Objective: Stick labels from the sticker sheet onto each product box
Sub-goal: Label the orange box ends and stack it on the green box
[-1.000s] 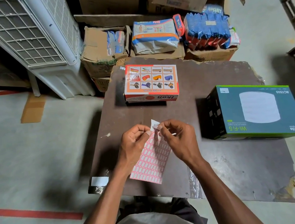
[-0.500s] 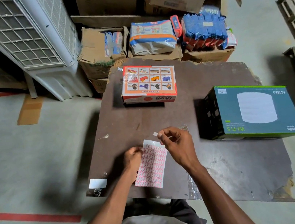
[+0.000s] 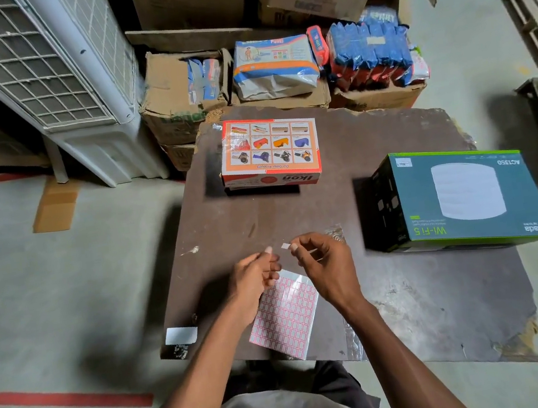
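Two boxes: orange carton (image 3: 269, 152) far centre, teal carton (image 3: 460, 197) right.
Desk (image 3: 414, 314): dark scuffed board, concrete floor (image 3: 47, 286).
Sticker sheet (image 3: 285, 319): red-gridded, flat, near edge.
Right hand (image 3: 326, 265): fingers pinching white label (image 3: 285, 245).
Left hand (image 3: 254, 280): fingers loosely curled, grasping nothing.

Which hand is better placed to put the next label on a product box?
The right hand, probably. It already pinches a peeled label at its fingertips, and the teal box lies on its side. The left hand holds no label.

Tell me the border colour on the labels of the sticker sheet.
Red borders around white labels on the sticker sheet, seen in the head view.
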The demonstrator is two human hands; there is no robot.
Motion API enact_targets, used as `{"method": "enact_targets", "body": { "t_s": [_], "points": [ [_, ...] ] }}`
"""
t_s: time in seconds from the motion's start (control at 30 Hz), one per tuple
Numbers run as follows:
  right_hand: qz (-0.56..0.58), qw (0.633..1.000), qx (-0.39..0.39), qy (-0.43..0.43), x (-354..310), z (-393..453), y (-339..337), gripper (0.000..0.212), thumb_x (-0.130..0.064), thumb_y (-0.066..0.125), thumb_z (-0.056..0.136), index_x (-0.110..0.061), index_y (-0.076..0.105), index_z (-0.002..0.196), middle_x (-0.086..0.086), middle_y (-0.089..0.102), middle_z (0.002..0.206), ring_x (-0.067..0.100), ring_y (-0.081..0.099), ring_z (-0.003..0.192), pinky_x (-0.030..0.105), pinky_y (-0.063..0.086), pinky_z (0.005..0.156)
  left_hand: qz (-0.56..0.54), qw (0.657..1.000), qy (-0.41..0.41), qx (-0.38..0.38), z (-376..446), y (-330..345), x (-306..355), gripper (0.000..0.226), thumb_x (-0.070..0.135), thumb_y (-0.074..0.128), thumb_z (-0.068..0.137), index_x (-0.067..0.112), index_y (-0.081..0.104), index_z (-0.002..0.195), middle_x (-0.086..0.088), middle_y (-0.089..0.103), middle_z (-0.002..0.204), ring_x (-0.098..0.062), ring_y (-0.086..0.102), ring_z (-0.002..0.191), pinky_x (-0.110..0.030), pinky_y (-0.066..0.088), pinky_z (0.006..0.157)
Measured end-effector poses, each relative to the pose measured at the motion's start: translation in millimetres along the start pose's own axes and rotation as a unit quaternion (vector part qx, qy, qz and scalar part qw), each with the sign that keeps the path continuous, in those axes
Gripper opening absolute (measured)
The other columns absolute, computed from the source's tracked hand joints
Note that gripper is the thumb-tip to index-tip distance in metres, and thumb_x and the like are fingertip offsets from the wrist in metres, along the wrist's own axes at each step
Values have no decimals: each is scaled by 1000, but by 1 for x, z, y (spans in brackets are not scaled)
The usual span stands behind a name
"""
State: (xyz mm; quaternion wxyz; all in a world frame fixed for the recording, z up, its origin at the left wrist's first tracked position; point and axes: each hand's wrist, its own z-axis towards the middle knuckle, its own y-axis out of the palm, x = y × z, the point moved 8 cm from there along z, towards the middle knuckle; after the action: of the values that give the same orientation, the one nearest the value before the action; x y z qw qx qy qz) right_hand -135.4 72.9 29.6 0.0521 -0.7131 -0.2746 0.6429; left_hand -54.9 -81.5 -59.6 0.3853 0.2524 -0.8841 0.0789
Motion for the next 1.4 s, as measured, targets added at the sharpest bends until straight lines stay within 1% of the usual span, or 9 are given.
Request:
{"method": "enact_targets", "body": {
  "t_s": [0.2,0.4,0.6,0.73,0.9,1.0,1.13,1.3,1.4],
  "points": [
    [-60,993,14,-96,-15,-2,-1,16,-30,66,100,-21,76,109,-10,77,97,6,71,82,30,62,71,-87,991,-69,-80,-34,21,33,34,40,66,95,7,74,92,-5,72,79,-12,62,67,-25,49,66],
    [-102,987,24,-121,-18,-1,-1,19,-34,66,100,-21,76,110,-9,78,99,5,70,81,29,62,71,-98,991,-28,-87,-30,20,42,13,18,70,93,6,74,95,-8,70,83,-12,62,70,-24,49,65],
    [-108,984,29,-137,-17,-1,-6,18,-31,69,99,-19,77,108,-7,78,98,6,70,81,26,61,71,-93,990,1,-101,-29,23,48,24,4,72,89,1,70,113,-16,75,100,-17,66,82,-25,54,74],
    [-84,991,24,-105,-10,0,-6,16,-29,69,99,-19,77,107,-7,77,98,6,70,82,25,61,72,1,995,77,-57,-22,16,55,29,18,80,82,16,71,110,-12,76,101,-21,67,85,-34,55,80],
    [61,997,-1,43,9,4,-3,10,-26,67,99,-24,76,105,-5,77,94,17,72,81,38,64,76,71,988,134,-23,-20,13,66,24,18,80,86,22,69,107,-2,77,88,-12,66,74,-29,53,75],
    [74,995,-25,57,9,7,1,6,-28,72,95,-23,76,96,-4,76,88,22,72,78,35,63,71,97,983,153,-19,-22,15,71,23,16,79,87,21,69,107,-1,77,87,-10,67,74,-24,51,73],
    [90,992,-29,79,11,11,-2,6,-23,74,94,-18,77,96,2,75,87,24,71,78,19,55,62,145,973,175,-33,-21,18,76,25,17,80,86,23,68,107,2,78,87,-6,67,72,-25,51,73],
    [52,995,-58,69,13,19,-2,8,-20,75,93,-21,79,86,-2,75,80,23,71,76,35,63,72,204,959,190,-50,-17,23,81,24,19,80,86,23,69,107,5,78,85,-11,72,84,-29,56,78],
    [24,995,-66,71,16,21,-3,9,-17,72,93,-19,76,85,0,74,79,23,69,76,38,63,74,219,956,190,-53,-15,28,82,25,19,80,85,22,69,107,5,78,85,-12,72,84,-27,54,75]
  ]
}}
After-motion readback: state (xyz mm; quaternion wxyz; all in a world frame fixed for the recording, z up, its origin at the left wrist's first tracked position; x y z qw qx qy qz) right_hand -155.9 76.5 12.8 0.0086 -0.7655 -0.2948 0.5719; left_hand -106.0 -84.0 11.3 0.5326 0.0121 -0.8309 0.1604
